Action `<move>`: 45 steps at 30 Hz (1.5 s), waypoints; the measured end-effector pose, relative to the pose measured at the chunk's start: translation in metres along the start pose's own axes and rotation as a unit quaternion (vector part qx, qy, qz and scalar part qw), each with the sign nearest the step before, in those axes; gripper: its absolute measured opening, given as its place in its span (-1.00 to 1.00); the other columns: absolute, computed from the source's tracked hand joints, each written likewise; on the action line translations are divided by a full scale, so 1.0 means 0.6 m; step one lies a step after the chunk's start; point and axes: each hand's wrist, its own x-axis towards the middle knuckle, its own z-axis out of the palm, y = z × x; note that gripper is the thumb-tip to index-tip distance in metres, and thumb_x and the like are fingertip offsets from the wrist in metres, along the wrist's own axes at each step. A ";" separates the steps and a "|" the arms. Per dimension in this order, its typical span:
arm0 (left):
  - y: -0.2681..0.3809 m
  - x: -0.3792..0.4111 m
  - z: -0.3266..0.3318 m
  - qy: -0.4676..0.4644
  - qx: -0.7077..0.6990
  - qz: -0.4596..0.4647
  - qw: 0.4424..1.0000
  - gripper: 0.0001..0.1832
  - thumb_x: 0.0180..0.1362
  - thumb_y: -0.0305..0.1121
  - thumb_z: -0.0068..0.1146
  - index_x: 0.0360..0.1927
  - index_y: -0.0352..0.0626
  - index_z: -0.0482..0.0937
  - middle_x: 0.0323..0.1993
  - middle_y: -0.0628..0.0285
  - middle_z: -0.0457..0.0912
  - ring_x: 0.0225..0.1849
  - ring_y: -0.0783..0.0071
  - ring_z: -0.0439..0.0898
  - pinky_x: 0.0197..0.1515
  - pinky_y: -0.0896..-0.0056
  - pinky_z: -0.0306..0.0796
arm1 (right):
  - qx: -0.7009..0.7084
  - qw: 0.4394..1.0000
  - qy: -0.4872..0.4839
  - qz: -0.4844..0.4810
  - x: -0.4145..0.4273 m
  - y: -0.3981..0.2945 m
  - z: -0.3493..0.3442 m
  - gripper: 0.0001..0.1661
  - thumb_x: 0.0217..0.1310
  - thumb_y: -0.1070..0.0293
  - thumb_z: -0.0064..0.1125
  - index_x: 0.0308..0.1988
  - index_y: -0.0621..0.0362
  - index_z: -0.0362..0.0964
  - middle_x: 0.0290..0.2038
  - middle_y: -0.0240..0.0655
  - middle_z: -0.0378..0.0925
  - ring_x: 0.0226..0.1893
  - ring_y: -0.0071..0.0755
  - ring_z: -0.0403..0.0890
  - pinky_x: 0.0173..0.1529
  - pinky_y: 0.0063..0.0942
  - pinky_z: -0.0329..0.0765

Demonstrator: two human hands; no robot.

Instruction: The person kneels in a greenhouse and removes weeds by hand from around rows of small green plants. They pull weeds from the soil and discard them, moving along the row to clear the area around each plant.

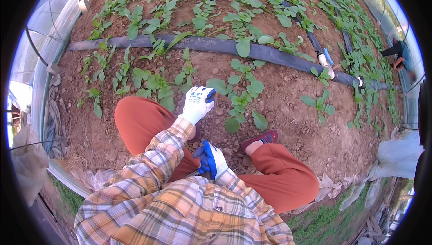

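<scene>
My left hand (198, 102), in a white knit glove with a blue coated palm, is curled closed above the soil beside a leafy green seedling (158, 82). A thin brownish strand (213, 120) runs down from its thumb side towards my right hand (212, 160); whether it is string or stem I cannot tell. The right hand, gloved alike, is close to my lap with its blue fingers bent. What lies inside those fingers is hidden. A larger broad-leaved plant (240, 101) grows just right of the left hand.
A flat black irrigation hose (206, 43) crosses the bed, joining a white pipe fitting with a blue valve handle (327, 56). Rows of green plants stand beyond. Plastic film walls (55, 37) curve along the sides. Another person (401, 56) bends at the far right. My red shoe (261, 139) rests on the soil.
</scene>
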 end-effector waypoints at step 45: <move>0.006 0.010 -0.005 -0.075 0.058 -0.149 0.984 -0.70 -0.02 -0.16 0.13 -0.24 -0.05 0.46 -0.32 0.13 0.56 -0.24 0.13 0.55 -0.18 0.15 0.40 | 0.023 0.999 -0.019 -0.023 0.000 -0.003 -0.006 -0.36 0.31 -0.09 -0.23 -0.46 0.30 0.41 -0.85 -0.46 0.06 -0.90 -0.57 0.04 -0.76 -0.51 0.18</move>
